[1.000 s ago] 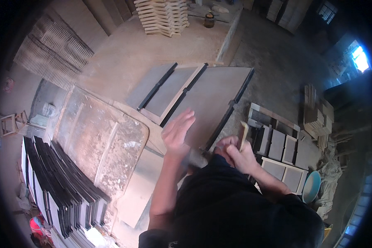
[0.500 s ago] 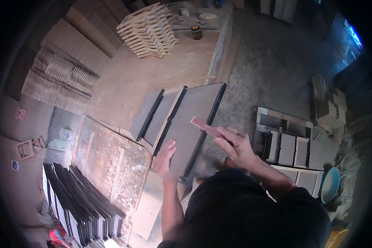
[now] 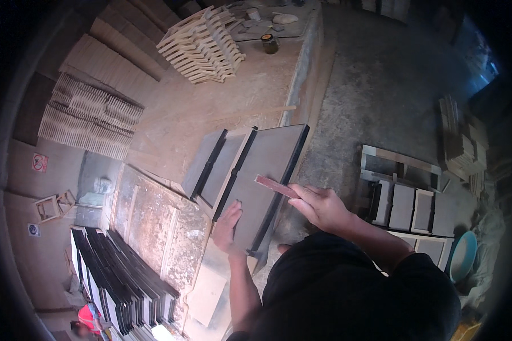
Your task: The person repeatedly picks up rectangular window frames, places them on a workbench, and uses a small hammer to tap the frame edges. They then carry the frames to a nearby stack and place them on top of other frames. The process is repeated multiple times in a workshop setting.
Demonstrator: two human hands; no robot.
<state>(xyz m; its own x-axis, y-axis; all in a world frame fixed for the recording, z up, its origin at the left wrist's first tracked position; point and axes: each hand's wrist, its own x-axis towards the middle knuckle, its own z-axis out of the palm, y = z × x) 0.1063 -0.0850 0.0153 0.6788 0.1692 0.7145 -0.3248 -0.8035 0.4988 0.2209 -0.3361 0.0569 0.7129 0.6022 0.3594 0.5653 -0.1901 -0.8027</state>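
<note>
The big grey panel lies on the bench, its near corner jutting past the edge, and could tip off if pressed there. Left hand rests flat and open on it; right hand pinches a reddish strip that might slip.

One view only, head-worn fisheye, looking steeply down from above the person's own dark-shirted torso. Faces forward over the dusty wooden workbench, with the grey concrete floor to the right. Close range: forearms enter from the lower edge, and the flat grey panel with dark edges sits mid-frame. Rim bends straight edges; corners are black. No second view to share anything.
</note>
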